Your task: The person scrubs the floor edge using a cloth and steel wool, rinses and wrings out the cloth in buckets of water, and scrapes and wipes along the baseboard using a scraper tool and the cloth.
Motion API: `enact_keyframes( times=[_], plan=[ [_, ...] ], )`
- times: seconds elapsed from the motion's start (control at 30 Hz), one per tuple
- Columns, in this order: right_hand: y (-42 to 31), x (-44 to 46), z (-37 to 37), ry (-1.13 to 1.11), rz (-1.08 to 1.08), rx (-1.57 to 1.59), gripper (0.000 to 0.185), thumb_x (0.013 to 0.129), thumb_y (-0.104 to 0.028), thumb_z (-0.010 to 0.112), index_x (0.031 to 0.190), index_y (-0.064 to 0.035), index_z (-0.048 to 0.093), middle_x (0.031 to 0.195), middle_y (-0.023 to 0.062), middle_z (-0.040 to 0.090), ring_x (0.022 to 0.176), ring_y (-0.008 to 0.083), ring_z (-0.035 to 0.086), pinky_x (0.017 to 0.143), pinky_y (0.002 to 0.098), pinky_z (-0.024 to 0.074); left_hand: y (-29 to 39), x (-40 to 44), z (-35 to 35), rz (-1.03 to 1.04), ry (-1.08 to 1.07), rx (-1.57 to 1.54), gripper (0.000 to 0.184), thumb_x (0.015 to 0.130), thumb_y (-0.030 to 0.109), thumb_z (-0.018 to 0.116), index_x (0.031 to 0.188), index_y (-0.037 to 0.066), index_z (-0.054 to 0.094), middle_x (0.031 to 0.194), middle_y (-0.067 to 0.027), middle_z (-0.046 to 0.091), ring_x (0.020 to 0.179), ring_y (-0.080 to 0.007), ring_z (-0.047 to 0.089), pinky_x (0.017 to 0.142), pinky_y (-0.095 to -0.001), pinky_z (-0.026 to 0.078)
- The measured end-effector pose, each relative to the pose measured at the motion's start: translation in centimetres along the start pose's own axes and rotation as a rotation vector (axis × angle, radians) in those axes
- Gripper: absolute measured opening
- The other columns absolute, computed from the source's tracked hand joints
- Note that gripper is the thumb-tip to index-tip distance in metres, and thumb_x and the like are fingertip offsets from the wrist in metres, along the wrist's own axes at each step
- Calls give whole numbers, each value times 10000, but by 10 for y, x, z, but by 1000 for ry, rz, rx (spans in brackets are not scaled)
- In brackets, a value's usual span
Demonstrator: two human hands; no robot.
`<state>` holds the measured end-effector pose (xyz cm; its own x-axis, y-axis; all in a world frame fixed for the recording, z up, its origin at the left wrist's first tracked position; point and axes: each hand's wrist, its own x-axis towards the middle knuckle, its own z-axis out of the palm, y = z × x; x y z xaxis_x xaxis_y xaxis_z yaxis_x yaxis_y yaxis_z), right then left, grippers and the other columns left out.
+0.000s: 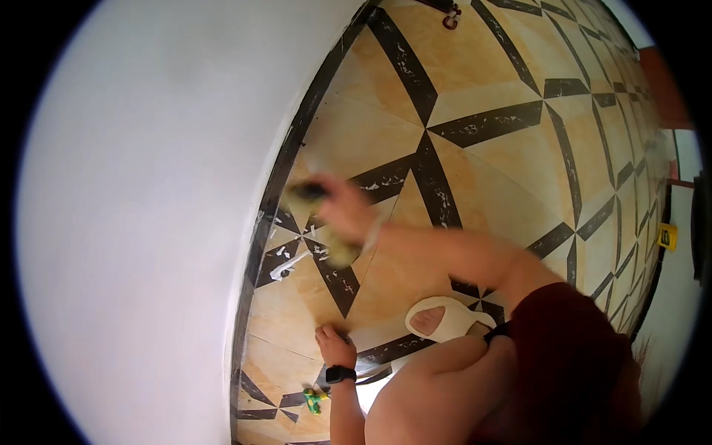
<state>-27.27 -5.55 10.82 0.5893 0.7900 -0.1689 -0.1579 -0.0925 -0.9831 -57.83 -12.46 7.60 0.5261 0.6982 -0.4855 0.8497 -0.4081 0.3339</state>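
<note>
My right hand (345,208), a pale band at its wrist, is closed round a power tool (305,191) with black and yellow-green parts. Motion smears it, but its outline resembles a cordless drill. The tool is over the floor tiles close to the black baseboard strip (256,230). White scraps (291,265) lie on the tiles just below it. Lower down, my left hand (335,347), wearing a black watch (340,374), rests near the floor with curled fingers. Something dark shows at its fingers, too hidden to name. A green and yellow tool (314,401) lies beside that wrist.
A white wall (148,222) rises along the left. My foot in a cream shoe (445,317) and my bent knee (423,386) are close to the hands. A red hook-like object (450,18) lies at the top, and a yellow item (667,236) sits far right.
</note>
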Motion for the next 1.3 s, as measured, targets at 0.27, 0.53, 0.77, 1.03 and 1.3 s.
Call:
enact_keyframes(
  times=[0.27,0.53,0.77,1.03,1.3],
  plan=[
    [28,76,-293,655,-117,-1214,428,733,-70,497,1158,-53,538,1013,188,590,883,335,566,805,416,450,-13,-26,-4,-46,170,-151,424,639,-21,594,1039,9,457,1015,-182,475,928,-365,495,791,-427,435],
    [63,-25,67,13,-533,-922,373,541,-57,618,902,-152,623,797,74,564,780,331,526,670,440,437,26,-15,-15,142,243,-244,364,642,-33,569,997,38,530,985,-178,519,904,-352,519,772,-417,447],
    [28,-62,-107,96,-341,-236,377,718,-15,571,1091,-75,562,1075,136,563,988,246,552,815,346,457,26,-18,-29,102,294,-362,340,643,-38,556,970,54,551,952,-164,540,861,-343,540,728,-408,465],
    [67,-71,-277,731,-163,-1067,506,672,16,492,1174,-37,526,1061,193,570,993,360,533,862,405,434,24,-21,-7,166,293,-321,332,623,-64,515,940,32,537,857,-138,512,714,-280,515,644,-354,438],
    [78,-99,76,-222,-582,-707,369,576,-41,597,933,-135,604,959,68,575,939,277,527,740,436,395,53,-16,-10,279,66,-293,356,627,20,613,975,79,568,952,-140,539,886,-337,539,747,-410,466]
  ],
)
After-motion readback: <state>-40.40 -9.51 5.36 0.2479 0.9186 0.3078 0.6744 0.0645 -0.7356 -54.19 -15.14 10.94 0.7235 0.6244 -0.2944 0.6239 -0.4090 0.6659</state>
